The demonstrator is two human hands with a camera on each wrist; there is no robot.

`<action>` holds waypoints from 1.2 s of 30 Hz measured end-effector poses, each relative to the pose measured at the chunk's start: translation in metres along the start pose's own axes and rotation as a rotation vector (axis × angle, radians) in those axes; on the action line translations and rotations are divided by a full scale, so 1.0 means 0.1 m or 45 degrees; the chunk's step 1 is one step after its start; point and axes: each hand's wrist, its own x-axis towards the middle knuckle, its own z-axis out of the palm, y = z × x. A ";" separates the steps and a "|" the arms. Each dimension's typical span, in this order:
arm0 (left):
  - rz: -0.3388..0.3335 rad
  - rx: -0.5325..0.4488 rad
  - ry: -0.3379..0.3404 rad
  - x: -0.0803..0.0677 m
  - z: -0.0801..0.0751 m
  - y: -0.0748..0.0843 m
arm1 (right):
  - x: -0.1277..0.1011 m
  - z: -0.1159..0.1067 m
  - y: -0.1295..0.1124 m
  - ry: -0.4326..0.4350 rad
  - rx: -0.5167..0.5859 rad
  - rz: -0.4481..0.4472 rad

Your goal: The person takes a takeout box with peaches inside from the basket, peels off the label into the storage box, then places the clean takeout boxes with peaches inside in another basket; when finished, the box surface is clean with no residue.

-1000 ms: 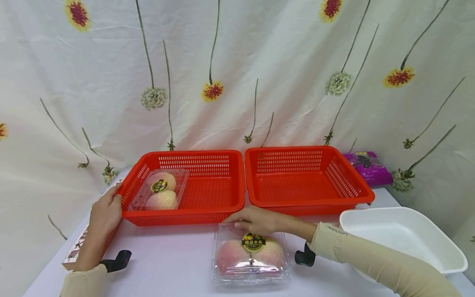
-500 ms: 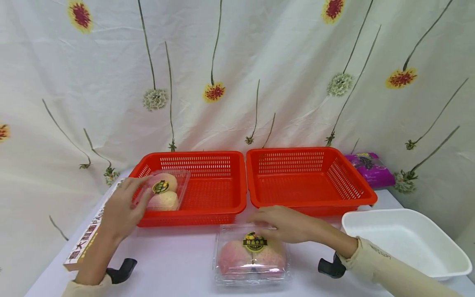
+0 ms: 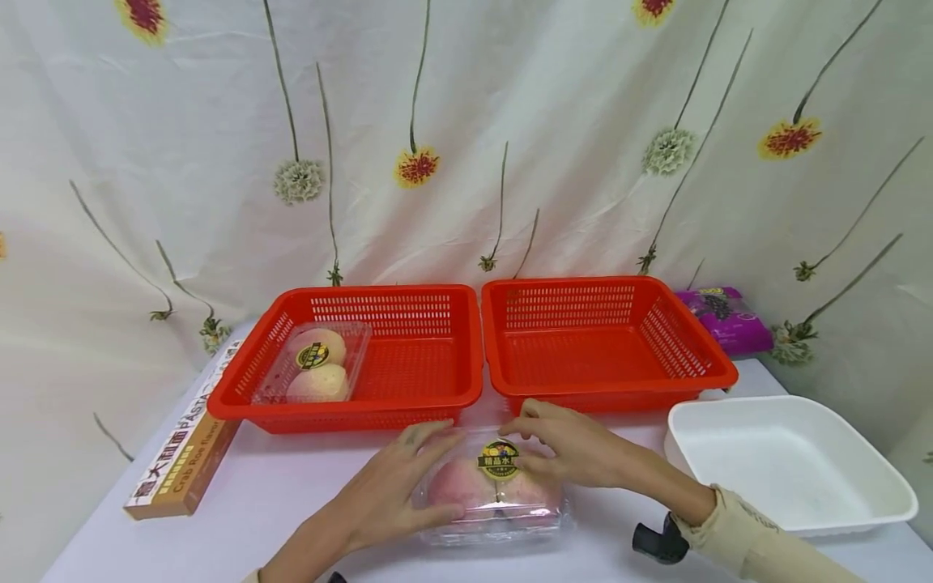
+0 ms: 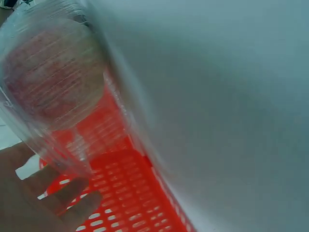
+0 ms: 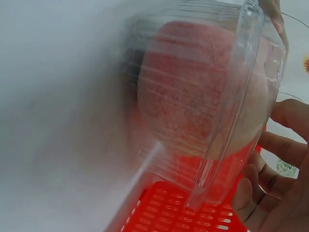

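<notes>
On the worktop (image 3: 299, 474), between the left hand (image 3: 386, 490) and the right hand (image 3: 568, 444), sits a clear fruit box (image 3: 499, 500); both hands' fingers are loosely spread about it, though contact is hard to judge.

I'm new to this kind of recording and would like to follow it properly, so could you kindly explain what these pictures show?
There is no robot here: these are a person's bare hands. The wide picture comes from a camera worn on the head, looking forward and down; the two close-ups come from cameras on the wrists.

On the white table stand a left red basket and a right red basket, with a pasta carton, a purple packet and a white tub around them. The left one contains a packed fruit box.

The left hand and right hand are at either side of another clear box, holding pinkish fruit. Whether they grip it, I cannot tell.
</notes>
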 end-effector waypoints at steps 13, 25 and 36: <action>-0.205 -0.080 -0.107 0.09 0.01 -0.08 | 0.15 0.04 -0.01 0.114 0.003 0.018; -0.207 -0.099 -0.098 0.10 0.01 -0.07 | 0.27 0.15 -0.07 0.282 -0.054 0.003; -0.217 -0.134 -0.120 0.10 0.03 -0.08 | 0.19 0.18 0.04 0.222 0.436 -0.050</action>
